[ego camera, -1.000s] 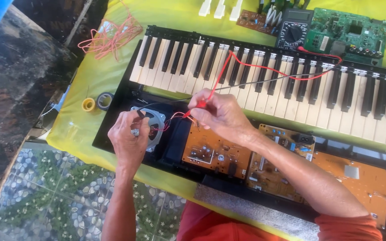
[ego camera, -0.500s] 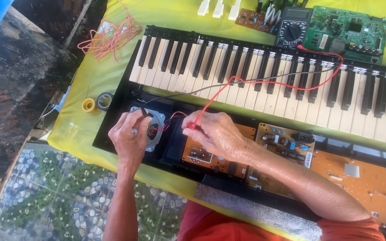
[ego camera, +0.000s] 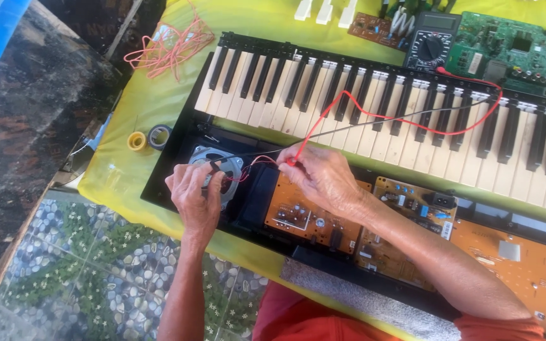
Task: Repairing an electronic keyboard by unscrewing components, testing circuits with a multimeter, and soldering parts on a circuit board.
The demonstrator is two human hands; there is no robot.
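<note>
Yellow cloth [ego camera: 159, 95] covers the counter under an opened keyboard [ego camera: 374, 95]; left hand [ego camera: 194, 199] grips the speaker [ego camera: 222, 165] steady, right hand [ego camera: 320, 177] pinches the red probe [ego camera: 291, 162] to it.

speaker [ego camera: 219, 165] partly under left hand [ego camera: 196, 201]

Keyboard [ego camera: 374, 101]: white and black keys, black casing; table cover [ego camera: 159, 95] yellow-green; probe lead [ego camera: 412, 120] red, second lead [ego camera: 380, 121] black; circuit boards [ego camera: 311, 211] orange, one board [ego camera: 513, 47] green; tape rolls [ego camera: 137, 140] yellow and grey; floor [ego camera: 83, 284] pebble-patterned green
</note>
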